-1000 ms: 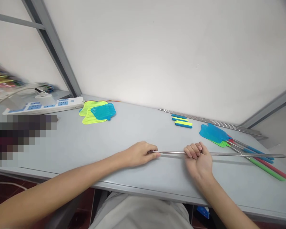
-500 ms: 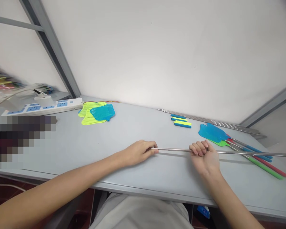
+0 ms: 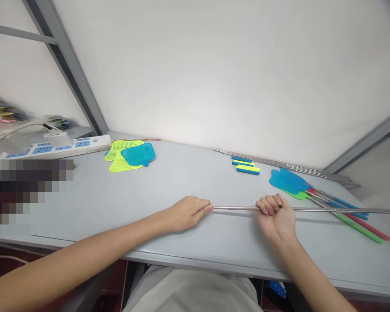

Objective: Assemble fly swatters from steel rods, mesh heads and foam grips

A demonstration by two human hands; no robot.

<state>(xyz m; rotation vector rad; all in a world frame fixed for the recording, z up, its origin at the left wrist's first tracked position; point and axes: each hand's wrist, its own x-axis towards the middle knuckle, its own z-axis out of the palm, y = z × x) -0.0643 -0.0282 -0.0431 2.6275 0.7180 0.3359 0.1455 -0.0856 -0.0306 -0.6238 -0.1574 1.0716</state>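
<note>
Left grip (image 3: 188, 213) now flatter, pinching metal rod (image 3: 235, 208).

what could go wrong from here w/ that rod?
1. The metal rod's right end crosses over the fly swatter handles; a sideways swing might knock them askew.
2. The left hand hides the rod's left end, so a poor grip there could go unnoticed.
3. The right hand's fingers hold the rod away from its long right end, which might tip or wobble if they loosen.
</note>
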